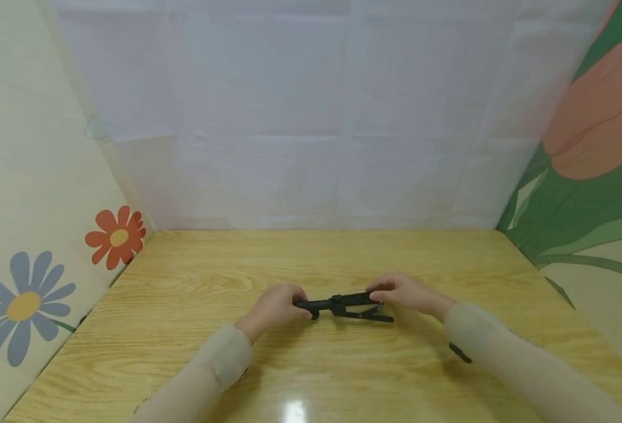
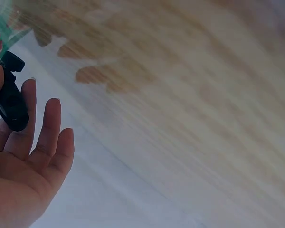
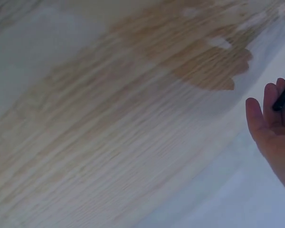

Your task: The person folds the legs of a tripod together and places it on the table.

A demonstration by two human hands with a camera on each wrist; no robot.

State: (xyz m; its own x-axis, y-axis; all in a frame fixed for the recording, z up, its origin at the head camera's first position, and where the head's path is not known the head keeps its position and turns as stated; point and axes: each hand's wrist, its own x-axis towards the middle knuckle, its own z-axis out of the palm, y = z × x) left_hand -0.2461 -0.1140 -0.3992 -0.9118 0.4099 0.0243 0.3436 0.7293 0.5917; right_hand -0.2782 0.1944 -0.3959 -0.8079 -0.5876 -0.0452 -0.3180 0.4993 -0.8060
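Observation:
A black mini tripod [image 1: 337, 304] lies crosswise between the two hands in the head view, just above or on the table; the exact contact cannot be told. Its legs point right, with one leg [image 1: 377, 318] spread away from the others. The left hand [image 1: 275, 310] pinches the left end between thumb and fingers. In the left wrist view, that rounded dark end [image 2: 13, 107] sits by the thumb, the outer fingers extended. The right hand [image 1: 403, 292] pinches the upper legs at the right. Only a dark leg tip [image 3: 281, 99] shows beside its fingers in the right wrist view.
A wood-grain table [image 1: 184, 258] extends beneath both arms. Behind it hangs a creased white sheet [image 1: 311, 117]. Side panels with a painted blue flower [image 1: 22, 305] and a large pink tulip [image 1: 602, 111] stand at left and right.

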